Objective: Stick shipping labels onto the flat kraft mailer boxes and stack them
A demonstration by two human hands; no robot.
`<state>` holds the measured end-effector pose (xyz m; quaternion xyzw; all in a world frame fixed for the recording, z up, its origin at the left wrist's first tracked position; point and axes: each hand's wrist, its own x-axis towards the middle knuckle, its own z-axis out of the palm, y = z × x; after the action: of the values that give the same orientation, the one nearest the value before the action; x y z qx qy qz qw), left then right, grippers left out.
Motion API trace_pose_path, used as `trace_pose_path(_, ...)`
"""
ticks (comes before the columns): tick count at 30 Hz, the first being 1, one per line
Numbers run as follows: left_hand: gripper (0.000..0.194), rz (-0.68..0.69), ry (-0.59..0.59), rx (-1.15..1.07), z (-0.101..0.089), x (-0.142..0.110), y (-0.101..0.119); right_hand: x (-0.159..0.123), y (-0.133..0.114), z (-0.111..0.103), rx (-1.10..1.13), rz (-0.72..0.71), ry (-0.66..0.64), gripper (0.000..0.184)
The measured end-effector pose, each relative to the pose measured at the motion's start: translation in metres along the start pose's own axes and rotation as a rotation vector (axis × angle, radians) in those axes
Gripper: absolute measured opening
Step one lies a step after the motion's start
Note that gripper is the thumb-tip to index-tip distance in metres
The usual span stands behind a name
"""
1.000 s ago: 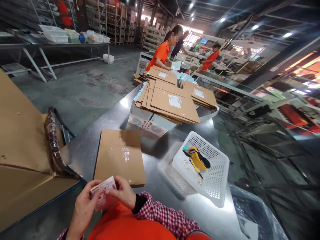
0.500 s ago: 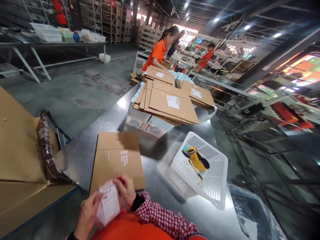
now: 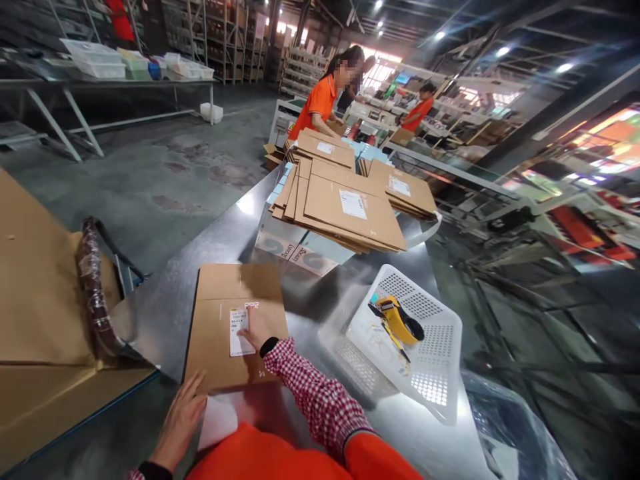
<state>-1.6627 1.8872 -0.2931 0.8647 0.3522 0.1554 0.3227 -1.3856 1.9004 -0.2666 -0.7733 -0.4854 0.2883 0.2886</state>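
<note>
A flat brown cardboard box (image 3: 220, 347) lies on the shiny metal table (image 3: 165, 300) in front of me. A white printed label (image 3: 237, 331) sits on its top. My right hand (image 3: 256, 331), in a red checked sleeve, presses flat on the label's right edge with fingers stretched out. My left hand (image 3: 181, 420) rests near the box's front left corner, fingers apart, next to a white backing sheet (image 3: 217, 421) by my orange vest.
A white perforated tray (image 3: 435, 347) with a yellow tape dispenser (image 3: 397, 320) stands to the right. Stacks of flat labelled cartons (image 3: 345, 200) fill the table's far end. Large cardboard sheets (image 3: 40, 293) stand at left. People in orange shirts (image 3: 320, 100) work beyond.
The label was in both hands near my chest; now it lies on the box under my right hand. My left hand has dropped beside the backing sheet.
</note>
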Motion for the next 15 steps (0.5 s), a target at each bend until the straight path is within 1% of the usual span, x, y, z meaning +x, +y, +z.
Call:
trace_pose_path(2,0.033,-0.014,-0.034,-0.016,-0.001,0.001,-0.001,-0.006,-0.004,0.001,-0.146,0.032,0.011,0.086)
trace_pose_path(3,0.033,-0.022,-0.046,-0.026,-0.002,0.001,-0.002,-0.009,-0.006,0.002,-0.218,0.059,0.042,0.092)
trace_pose_path(4,0.033,-0.028,-0.056,-0.036,-0.002,0.002,-0.003,-0.013,-0.009,0.005,-0.302,0.064,0.074,0.094)
trace_pose_path(5,0.033,-0.034,-0.059,-0.048,-0.003,0.002,-0.003,-0.017,-0.012,0.009,-0.380,0.031,0.090,0.090)
trace_pose_path(6,0.032,-0.044,-0.056,-0.063,-0.003,0.002,-0.003,-0.020,-0.014,0.014,-0.434,-0.049,0.075,0.083)
trace_pose_path(8,0.031,-0.068,-0.041,-0.098,-0.002,0.002,-0.004,-0.023,-0.014,0.023,-0.455,-0.267,-0.034,0.069)
trace_pose_path(9,0.033,-0.083,-0.031,-0.116,-0.001,0.002,-0.004,-0.023,-0.012,0.024,-0.450,-0.329,-0.086,0.064)
trace_pose_path(10,0.035,-0.099,-0.020,-0.131,-0.001,0.002,-0.004,-0.022,-0.006,0.023,-0.446,-0.328,-0.106,0.061)
trace_pose_path(11,0.037,-0.116,-0.011,-0.141,-0.001,0.002,-0.005,-0.021,0.002,0.019,-0.449,-0.260,-0.083,0.060)
trace_pose_path(12,0.038,-0.132,-0.001,-0.147,-0.002,0.002,-0.006,-0.021,0.012,0.012,-0.453,-0.140,-0.017,0.061)
trace_pose_path(14,0.043,-0.165,0.029,-0.151,-0.002,0.001,-0.009,-0.027,0.036,-0.005,-0.434,0.144,0.167,0.061)
trace_pose_path(15,0.046,-0.183,0.048,-0.157,-0.002,0.001,-0.011,-0.033,0.047,-0.012,-0.400,0.254,0.247,0.060)
